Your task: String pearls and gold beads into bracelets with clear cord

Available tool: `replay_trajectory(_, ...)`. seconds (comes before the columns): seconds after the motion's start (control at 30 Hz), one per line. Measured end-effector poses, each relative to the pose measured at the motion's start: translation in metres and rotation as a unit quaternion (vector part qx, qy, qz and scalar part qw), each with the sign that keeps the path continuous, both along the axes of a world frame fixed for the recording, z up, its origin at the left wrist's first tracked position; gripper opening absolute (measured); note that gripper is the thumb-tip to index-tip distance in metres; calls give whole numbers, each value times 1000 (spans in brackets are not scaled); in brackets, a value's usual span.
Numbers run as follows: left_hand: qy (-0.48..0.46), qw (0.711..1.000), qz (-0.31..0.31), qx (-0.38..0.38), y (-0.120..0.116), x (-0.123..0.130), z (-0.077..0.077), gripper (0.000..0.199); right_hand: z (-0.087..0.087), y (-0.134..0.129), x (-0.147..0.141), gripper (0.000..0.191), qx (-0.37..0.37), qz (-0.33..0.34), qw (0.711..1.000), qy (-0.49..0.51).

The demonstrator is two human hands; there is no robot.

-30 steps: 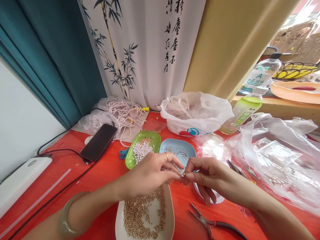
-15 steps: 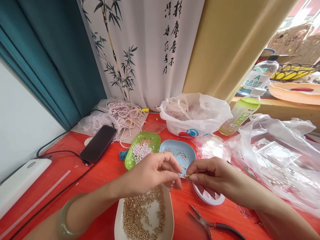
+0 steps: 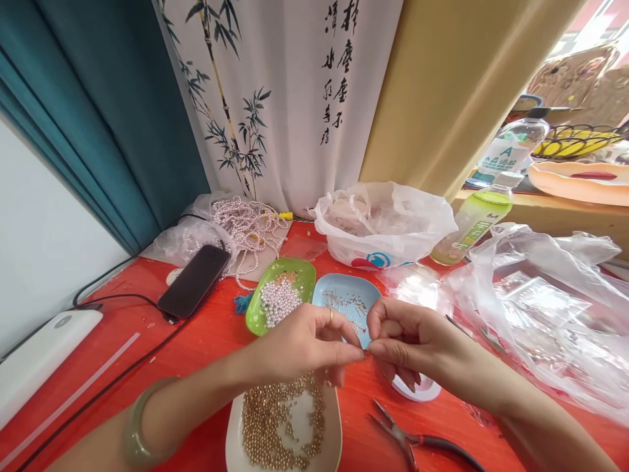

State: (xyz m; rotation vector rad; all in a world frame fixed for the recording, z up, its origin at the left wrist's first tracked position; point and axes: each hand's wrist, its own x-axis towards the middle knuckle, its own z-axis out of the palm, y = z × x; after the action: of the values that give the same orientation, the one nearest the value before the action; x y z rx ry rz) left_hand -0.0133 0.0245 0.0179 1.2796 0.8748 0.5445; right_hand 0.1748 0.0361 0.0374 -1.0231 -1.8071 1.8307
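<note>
**Two fine pinches**

My left hand (image 3: 305, 337) and right hand (image 3: 419, 342) pinch a tiny piece (image 3: 365, 354), mostly hidden between them, near the blue tray (image 3: 344, 283). It's probably light and slippery, best gripped by its ends. Pliers (image 3: 409, 438) lie nearby.

Single head-worn view, directed forward and obliquely down from above and behind the hands (image 3: 307, 341), which appear near the lens, below the field's centre. The wide frame takes in the red tabletop (image 3: 211, 322) around them and, beyond the hands, the bamboo-printed curtain (image 3: 299, 131).
</note>
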Motion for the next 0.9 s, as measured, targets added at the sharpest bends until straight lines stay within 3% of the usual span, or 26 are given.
replay_trajectory(0.17, -72, 994, -32, -73, 1, 0, 3, 8, -1, 2, 0, 20, -69, 14, 996, 46)
replay_trajectory(0.47, -165, 975, -58, -138, 0, 0, -9, 6, -9, 6, 1, 17, -144, 30, 982, 116)
replay_trajectory(0.73, -173, 974, -64, -134, 1, -1, -10, 6, -7, 9, 7, 14, -158, 27, 976, 147)
replay_trajectory(0.9, -130, 983, -23, -129, 4, -4, -11, 18, -8, 15, 15, 17, -104, 22, 987, 124)
